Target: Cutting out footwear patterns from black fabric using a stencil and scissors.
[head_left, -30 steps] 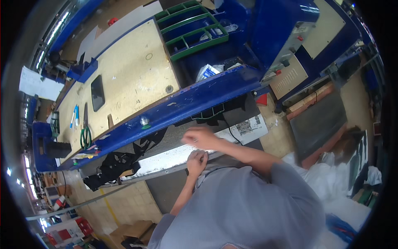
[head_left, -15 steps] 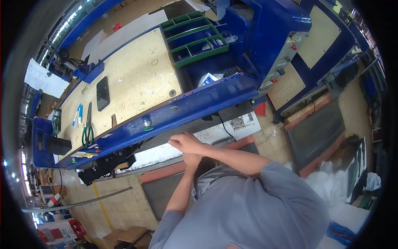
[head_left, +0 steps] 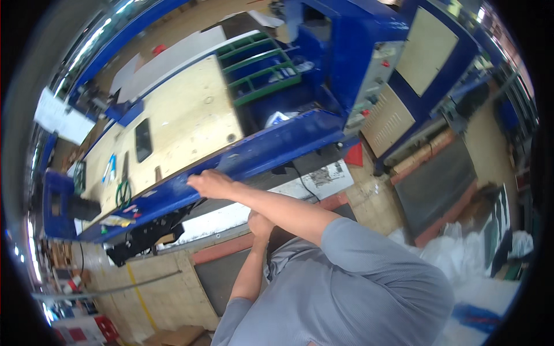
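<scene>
I see the blue beam (head_left: 259,154) running slantwise along the near side of the pale table (head_left: 184,124), and I have the right hand (head_left: 210,184) over its front face, fingers curled; I cannot tell whether they touch it or grip anything. The left hand (head_left: 261,225) is on the near side of the beam, beside the white plate (head_left: 216,218) and partly behind the right forearm (head_left: 283,209), so I cannot make out its state. Beyond the beam lie a dark phone (head_left: 143,140) and two pens (head_left: 109,168); a black bundle (head_left: 144,233) hangs below its left end.
</scene>
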### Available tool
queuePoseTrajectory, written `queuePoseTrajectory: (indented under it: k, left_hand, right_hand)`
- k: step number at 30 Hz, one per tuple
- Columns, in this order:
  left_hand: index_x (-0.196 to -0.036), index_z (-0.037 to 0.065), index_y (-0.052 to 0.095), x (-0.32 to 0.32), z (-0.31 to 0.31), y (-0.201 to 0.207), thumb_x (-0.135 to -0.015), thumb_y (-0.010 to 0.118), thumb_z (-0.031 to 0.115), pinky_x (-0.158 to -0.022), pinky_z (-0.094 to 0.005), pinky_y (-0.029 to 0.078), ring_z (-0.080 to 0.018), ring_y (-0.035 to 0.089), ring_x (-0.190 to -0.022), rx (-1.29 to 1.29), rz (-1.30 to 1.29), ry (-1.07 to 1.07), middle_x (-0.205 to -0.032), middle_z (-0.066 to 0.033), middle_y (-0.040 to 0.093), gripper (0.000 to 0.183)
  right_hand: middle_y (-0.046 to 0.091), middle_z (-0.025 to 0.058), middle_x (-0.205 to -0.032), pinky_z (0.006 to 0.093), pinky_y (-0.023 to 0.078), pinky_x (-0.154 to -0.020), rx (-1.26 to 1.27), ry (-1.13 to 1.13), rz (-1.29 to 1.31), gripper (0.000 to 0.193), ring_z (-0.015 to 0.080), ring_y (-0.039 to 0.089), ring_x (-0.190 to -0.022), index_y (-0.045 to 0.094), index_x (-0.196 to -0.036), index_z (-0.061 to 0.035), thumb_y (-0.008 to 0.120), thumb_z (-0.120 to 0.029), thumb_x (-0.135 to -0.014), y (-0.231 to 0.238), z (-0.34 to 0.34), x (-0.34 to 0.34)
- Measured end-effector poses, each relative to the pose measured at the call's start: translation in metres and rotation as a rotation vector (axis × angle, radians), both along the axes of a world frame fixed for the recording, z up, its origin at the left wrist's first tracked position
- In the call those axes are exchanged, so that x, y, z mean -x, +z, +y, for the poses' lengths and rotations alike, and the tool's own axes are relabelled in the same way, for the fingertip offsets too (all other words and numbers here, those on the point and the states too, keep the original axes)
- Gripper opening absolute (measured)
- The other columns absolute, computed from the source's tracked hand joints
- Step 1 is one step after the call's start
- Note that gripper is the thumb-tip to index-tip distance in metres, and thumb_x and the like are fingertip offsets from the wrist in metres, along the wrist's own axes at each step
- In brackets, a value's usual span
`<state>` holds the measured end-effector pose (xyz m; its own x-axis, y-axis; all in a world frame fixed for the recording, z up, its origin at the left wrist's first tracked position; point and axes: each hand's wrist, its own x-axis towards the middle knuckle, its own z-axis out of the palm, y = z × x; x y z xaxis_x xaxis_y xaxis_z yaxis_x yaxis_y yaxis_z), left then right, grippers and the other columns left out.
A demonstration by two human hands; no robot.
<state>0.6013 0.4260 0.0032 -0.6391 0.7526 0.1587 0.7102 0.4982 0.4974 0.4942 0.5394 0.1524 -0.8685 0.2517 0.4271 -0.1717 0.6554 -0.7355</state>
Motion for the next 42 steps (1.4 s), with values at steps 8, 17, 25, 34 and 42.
queuePoseTrajectory:
  k: [8,17,25,34,42]
  left_hand:
    - [-0.094,0.003,0.07,0.008,-0.013,-0.03,-0.084,0.068,0.032,-0.073,-0.048,0.053,-0.0362,0.069,-0.086,0.054,0.147,0.104,-0.098,-0.0179,0.07,0.031]
    - [-0.082,0.005,0.068,-0.007,-0.007,-0.004,-0.076,0.064,0.019,-0.072,-0.0451,0.046,-0.0333,0.058,-0.085,-0.079,0.132,-0.045,-0.087,-0.0119,0.066,0.016]
    - [-0.064,0.008,0.058,-0.005,-0.008,-0.002,-0.071,0.064,0.015,-0.068,-0.0442,0.042,-0.0322,0.056,-0.078,-0.077,0.06,-0.071,-0.075,-0.0104,0.061,0.012]
    - [-0.072,0.008,0.067,-0.034,-0.05,-0.013,-0.081,0.066,0.02,-0.07,-0.0465,0.049,-0.0367,0.063,-0.078,0.015,-0.093,-0.1,-0.077,-0.0135,0.067,0.015]
    - [-0.075,0.002,0.069,-0.011,-0.025,0.008,-0.094,0.065,0.033,-0.056,-0.0444,0.048,-0.0374,0.062,-0.057,-0.001,-0.424,0.129,-0.064,-0.0176,0.064,0.037]
  right_hand:
    - [0.068,0.0162,-0.107,0.0478,0.047,-0.093,0.177,0.072,-0.182,0.024,0.0387,0.062,-0.106,0.069,-0.099,-0.004,0.059,-0.025,-0.096,-0.065,-0.033,-0.093]
    - [0.053,0.0133,-0.131,0.0486,0.04,-0.102,-0.008,-0.17,-0.212,0.046,0.0363,0.05,-0.122,0.055,-0.134,-0.008,0.064,-0.024,-0.092,-0.115,-0.038,-0.222]
    - [0.054,0.0194,-0.121,0.048,0.043,-0.098,0.094,-0.209,-0.255,0.055,0.0394,0.053,-0.112,0.049,-0.138,-0.005,0.066,-0.03,-0.092,-0.127,-0.036,-0.231]
    - [0.062,0.0172,-0.112,0.0434,0.049,-0.091,0.353,-0.121,-0.394,0.039,0.0356,0.061,-0.104,0.062,-0.121,-0.0046,0.063,-0.032,-0.095,-0.143,-0.043,-0.258]
    - [0.056,0.0169,-0.124,0.0333,0.055,-0.073,0.837,-0.506,-0.284,0.039,0.021,0.068,-0.081,0.056,-0.127,-0.0027,0.06,-0.031,-0.1,-0.132,-0.022,-0.223]
